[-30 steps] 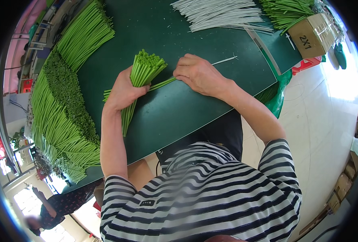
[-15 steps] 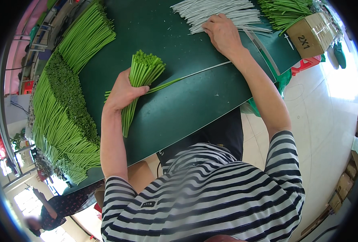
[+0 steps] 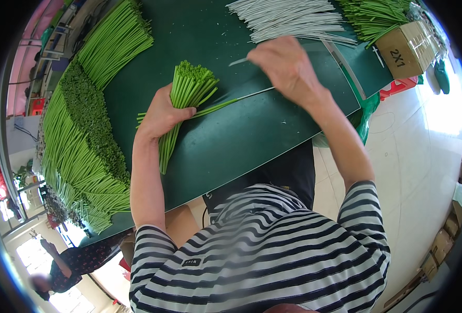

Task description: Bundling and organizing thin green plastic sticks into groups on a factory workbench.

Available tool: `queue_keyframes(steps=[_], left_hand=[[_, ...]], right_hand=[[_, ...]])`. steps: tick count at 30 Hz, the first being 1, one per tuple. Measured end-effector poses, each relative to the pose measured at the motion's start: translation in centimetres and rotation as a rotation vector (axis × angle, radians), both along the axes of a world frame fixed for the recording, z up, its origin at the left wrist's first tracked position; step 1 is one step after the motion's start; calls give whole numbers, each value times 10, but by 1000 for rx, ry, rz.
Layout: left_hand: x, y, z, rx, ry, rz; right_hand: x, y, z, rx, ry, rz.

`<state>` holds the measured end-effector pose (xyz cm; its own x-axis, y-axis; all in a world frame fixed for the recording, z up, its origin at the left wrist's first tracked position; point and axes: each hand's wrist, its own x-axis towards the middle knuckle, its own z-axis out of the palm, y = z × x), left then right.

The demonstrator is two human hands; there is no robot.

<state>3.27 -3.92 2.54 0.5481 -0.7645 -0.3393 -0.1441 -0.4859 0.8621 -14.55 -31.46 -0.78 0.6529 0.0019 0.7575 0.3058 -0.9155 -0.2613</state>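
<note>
Left of centre in the frame, green bundle: upright-leaning and cut ends up, it is wrapped by the left hand [image 3: 163,115], which I see grasping the green bundle [image 3: 192,83] with the thumb across it.
Sideways stem: a green stem [image 3: 218,106] runs under that hand toward the centre, a white stick [image 3: 257,94] projecting from its end.
Right hand: above centre, the right hand [image 3: 288,70] is curled and blurred; it seems to pinch a pale stick [image 3: 237,62], though I cannot confirm the grip.
Progress: partway, I judge; many stems are gathered and one carries a stick. Whether the bundled ones do, I cannot tell.
Remaining stock: a white stick pile [image 3: 293,21] at upper centre, a green pile [image 3: 374,18] at upper right, large green stacks [image 3: 74,146] along the left.
Around the table [image 3: 220,151]: a cardboard box [image 3: 400,52] and metal strip [image 3: 348,73] at upper right; another person [image 3: 85,261] at lower left.
In the way: the right hand and wrist hide the projecting stick's far end from me.
</note>
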Motion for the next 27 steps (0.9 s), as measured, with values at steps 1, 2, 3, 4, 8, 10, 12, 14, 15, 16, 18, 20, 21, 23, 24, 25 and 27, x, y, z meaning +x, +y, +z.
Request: queue_keyframes(steps=[1, 2, 3, 4, 8, 10, 12, 14, 15, 16, 18, 20, 21, 23, 24, 25, 27], left_hand=[[-1, -1, -1, -17, 2, -4], [-1, -2, -1, -17, 2, -5], [-1, -3, -1, -16, -10, -12], [0, -3, -1, -14, -24, -14], [0, -3, -1, -12, -24, -12], [1, -1, -4, -13, -36, -23], [-1, -3, -2, -15, -40, -17], [-1, -3, 0, -15, -44, -12], [-1, -3, 1, 2, -51, -23], [-1, -3, 1, 19, -59, -31], [-2, -3, 4, 23, -61, -32], [-2, -4, 5, 25, -62, -37], [-2, -4, 4, 32, -68, -38], [-2, -3, 2, 40, -75, -38], [-1, -2, 1, 39, -72, -40], [0, -2, 1, 37, -70, -42], [-2, -4, 3, 42, -76, -46]], right_hand=[[-4, 14, -2, 78, 25, 35], [-6, 26, -7, 134, 47, 59], [-7, 33, -12, 190, 68, 85], [-10, 37, -15, 212, 131, 73], [-10, 41, -20, 218, 145, 62], [-9, 40, -23, 232, 133, 56], [-10, 38, -25, 220, 149, 67], [-9, 38, -26, 210, 165, 77], [-9, 39, -26, 221, 148, 62], [-9, 39, -26, 232, 131, 50], [-9, 39, -22, 255, 120, 49], [-11, 40, -20, 277, 111, 42], [-11, 42, -20, 280, 94, 74], [-9, 45, -22, 284, 78, 107], [-7, 45, -23, 292, 79, 106], [-6, 45, -24, 300, 81, 105], [-9, 44, -24, 317, 101, 87]])
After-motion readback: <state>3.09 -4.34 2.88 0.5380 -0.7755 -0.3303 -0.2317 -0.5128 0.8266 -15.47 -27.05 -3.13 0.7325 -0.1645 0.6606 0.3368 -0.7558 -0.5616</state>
